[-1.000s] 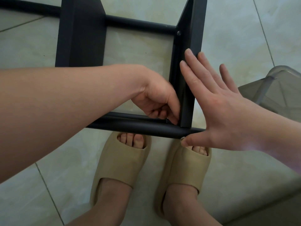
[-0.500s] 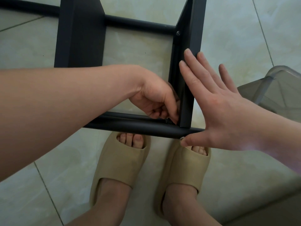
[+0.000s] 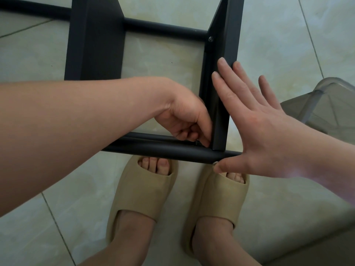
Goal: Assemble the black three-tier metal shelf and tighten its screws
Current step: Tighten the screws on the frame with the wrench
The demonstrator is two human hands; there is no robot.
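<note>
The black metal shelf frame lies on the tiled floor: a near tube (image 3: 165, 149), a far tube (image 3: 163, 31) and two flat tier panels, one at left (image 3: 94, 41) and one at right (image 3: 223, 77). My left hand (image 3: 184, 120) reaches inside the frame, fingers curled at the corner where the right panel meets the near tube, pinching a small metal part (image 3: 197, 142) that is mostly hidden. My right hand (image 3: 255, 120) lies flat with straight fingers against the outer face of the right panel, thumb on a screw head (image 3: 215, 163) at the near tube. A screw (image 3: 211, 38) sits at the far corner.
My two feet in beige slides, left (image 3: 146, 191) and right (image 3: 219, 204), stand just under the near tube. A translucent grey plastic stool (image 3: 326, 106) is at the right edge. Pale floor tiles surround the frame.
My left hand's fingers have shifted slightly at the corner joint. The right hand and the frame have stayed in place.
</note>
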